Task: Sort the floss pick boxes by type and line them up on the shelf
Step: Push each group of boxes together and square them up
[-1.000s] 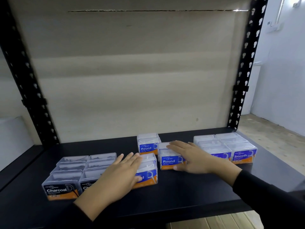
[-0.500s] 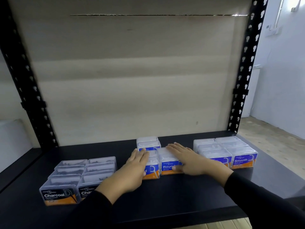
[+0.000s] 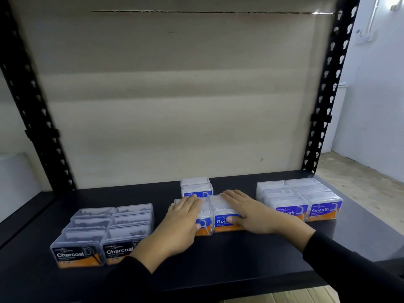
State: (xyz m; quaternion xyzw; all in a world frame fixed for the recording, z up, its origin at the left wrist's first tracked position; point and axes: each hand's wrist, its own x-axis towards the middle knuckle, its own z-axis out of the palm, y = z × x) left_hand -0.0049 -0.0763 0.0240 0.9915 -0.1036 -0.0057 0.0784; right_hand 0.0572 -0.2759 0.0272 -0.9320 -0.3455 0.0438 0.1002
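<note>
Clear blue-and-orange Round boxes (image 3: 227,217) — left hand (image 3: 177,224) and right hand (image 3: 251,213) rest atop, fingers flat, outspread.

Shelf (image 3: 218,259) front clear, gaps btwn box groups, rear prob open

"charcoal" on left boxes (image 3: 76,255); "smooth" on right box (image 3: 320,212); "rou…" on middle box (image 3: 225,223).

We stood in what looked like a stockroom: a black shelf (image 3: 218,265) on perforated steel uprights (image 3: 323,110) at the frame's sides, cardboard backing (image 3: 175,95) behind, bare white walls (image 3: 376,95) and a concrete floor (image 3: 360,182) at right.
</note>
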